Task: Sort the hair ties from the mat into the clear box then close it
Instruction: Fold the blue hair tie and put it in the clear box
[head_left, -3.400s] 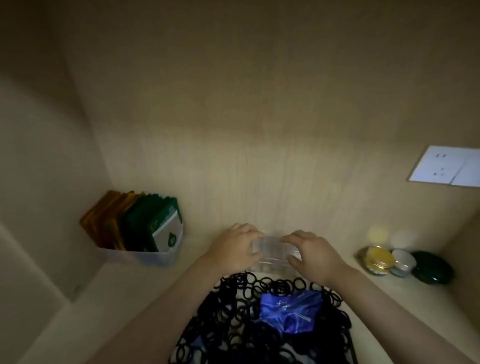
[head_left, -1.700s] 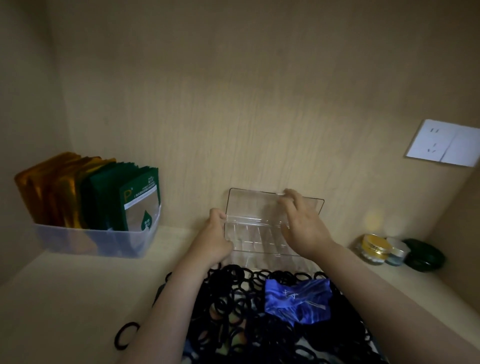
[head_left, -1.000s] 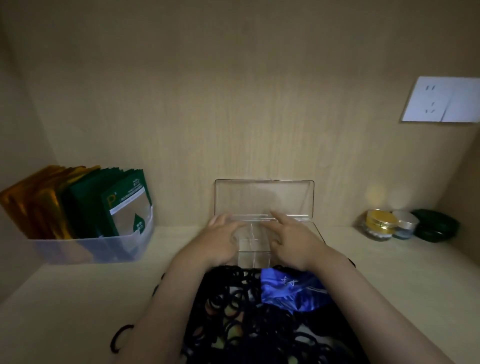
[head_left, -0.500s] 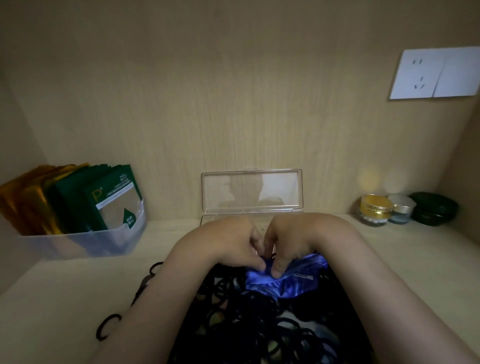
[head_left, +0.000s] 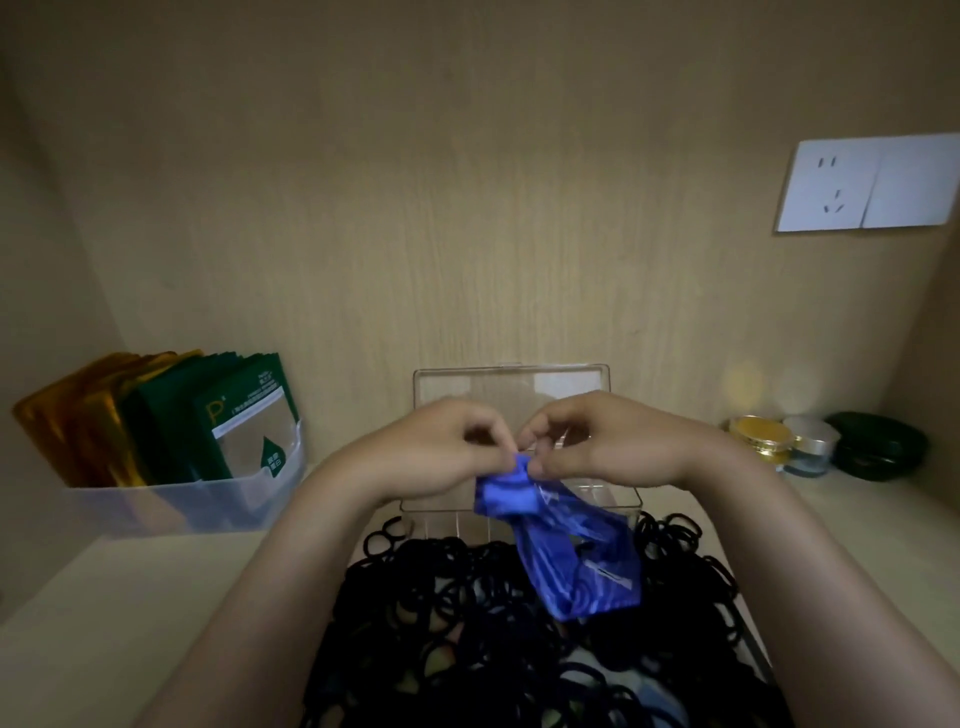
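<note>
**One gold letter, the rest too fine to read**

I am making out only one character for certain: a large gold "P" is sitting at the upper left of the front green sachet (head_left: 244, 415) in the clear bin (head_left: 182, 504). Fine white print is running along that sachet's top, too small for me to read. White characters are showing on its green leaf-shaped mark, also illegible. The blue bag (head_left: 571, 551) that my left hand (head_left: 436, 457) and right hand (head_left: 618, 449) are pinching is carrying blurred white marks.
</note>
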